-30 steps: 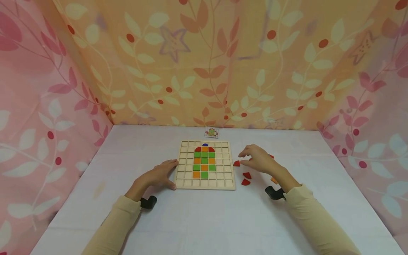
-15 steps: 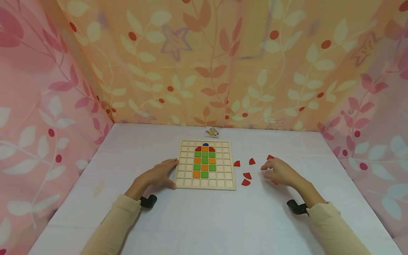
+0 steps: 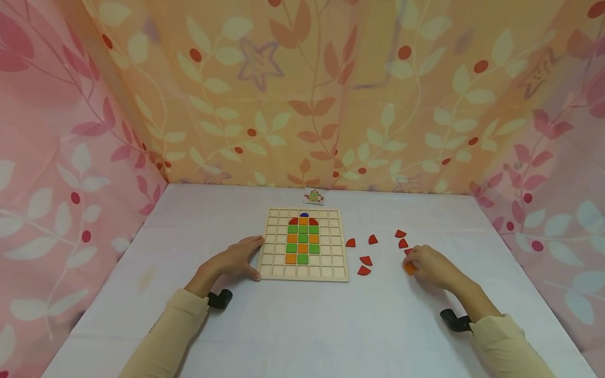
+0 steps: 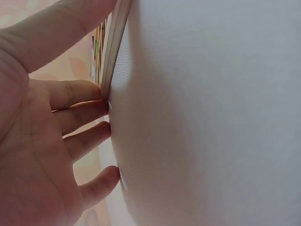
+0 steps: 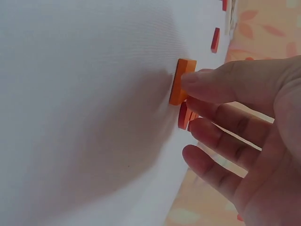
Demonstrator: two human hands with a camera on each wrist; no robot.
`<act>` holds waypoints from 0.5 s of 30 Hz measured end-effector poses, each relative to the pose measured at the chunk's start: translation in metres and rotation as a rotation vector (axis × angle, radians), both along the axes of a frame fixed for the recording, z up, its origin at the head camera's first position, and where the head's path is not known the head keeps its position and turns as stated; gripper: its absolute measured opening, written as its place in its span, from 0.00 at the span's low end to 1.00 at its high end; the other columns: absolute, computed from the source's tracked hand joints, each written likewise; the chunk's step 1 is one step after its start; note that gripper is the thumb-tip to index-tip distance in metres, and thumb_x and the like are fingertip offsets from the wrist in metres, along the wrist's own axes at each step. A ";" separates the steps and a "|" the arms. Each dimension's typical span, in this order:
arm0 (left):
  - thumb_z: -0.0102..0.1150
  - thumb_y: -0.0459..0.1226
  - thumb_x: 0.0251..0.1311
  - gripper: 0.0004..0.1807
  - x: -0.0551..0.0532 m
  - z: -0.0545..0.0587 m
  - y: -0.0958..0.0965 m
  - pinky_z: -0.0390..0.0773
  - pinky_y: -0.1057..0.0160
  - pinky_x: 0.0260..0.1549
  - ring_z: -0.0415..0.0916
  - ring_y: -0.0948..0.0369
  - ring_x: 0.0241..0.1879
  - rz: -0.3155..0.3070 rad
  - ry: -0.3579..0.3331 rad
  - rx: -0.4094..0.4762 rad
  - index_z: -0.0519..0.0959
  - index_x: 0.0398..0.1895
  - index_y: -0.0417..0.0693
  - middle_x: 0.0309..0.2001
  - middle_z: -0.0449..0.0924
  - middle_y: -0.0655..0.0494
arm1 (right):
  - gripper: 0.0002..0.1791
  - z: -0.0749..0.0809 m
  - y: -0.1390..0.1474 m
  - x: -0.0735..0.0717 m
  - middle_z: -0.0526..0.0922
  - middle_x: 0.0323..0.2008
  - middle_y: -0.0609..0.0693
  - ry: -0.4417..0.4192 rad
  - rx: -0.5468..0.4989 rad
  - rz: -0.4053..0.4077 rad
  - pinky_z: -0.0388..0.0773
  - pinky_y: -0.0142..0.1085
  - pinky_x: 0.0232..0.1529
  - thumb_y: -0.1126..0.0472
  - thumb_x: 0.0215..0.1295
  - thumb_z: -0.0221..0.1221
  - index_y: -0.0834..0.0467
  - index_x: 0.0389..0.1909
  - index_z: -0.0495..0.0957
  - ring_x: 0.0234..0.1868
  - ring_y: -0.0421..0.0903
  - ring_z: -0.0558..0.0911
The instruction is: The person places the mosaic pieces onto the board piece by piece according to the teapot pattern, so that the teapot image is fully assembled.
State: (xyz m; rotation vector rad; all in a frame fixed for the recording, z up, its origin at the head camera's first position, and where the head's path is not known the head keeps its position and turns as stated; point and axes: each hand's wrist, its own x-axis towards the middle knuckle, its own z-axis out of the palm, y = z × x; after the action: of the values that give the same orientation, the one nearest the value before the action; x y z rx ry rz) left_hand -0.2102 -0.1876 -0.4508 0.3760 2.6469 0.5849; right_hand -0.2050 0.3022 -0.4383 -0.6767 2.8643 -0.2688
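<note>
Right of centre in the head view, the right hand (image 3: pixel 431 266) pinches an orange block (image 5: pixel 178 84) between thumb and index finger, low at the white cloth (image 3: pixel 293 325). In the right wrist view the block's long side runs nearly vertical, its upper end leaning slightly right; a red piece (image 5: pixel 182 116) shows just below it. The left hand (image 3: pixel 235 258), left of centre, is unclenched, fingers extended, touching the left edge of the wooden board (image 3: pixel 331 239) at mid-frame. There the coloured tiles (image 3: pixel 303 238) form a column, long axis up and down, a blue half-disc (image 3: pixel 304 214) at its top end
</note>
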 end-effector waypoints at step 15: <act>0.76 0.44 0.45 0.55 0.000 0.000 0.000 0.51 0.38 0.72 0.46 0.44 0.77 0.006 -0.007 0.001 0.54 0.76 0.44 0.77 0.51 0.45 | 0.08 -0.001 -0.003 0.002 0.80 0.31 0.48 0.025 -0.003 -0.030 0.78 0.43 0.40 0.68 0.50 0.68 0.60 0.34 0.87 0.35 0.46 0.75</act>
State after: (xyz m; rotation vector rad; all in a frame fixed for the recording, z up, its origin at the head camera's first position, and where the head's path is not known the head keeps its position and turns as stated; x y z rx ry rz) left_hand -0.2101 -0.1871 -0.4508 0.3660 2.6418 0.5881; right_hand -0.2028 0.2996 -0.4394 -0.6425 2.9000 -0.2705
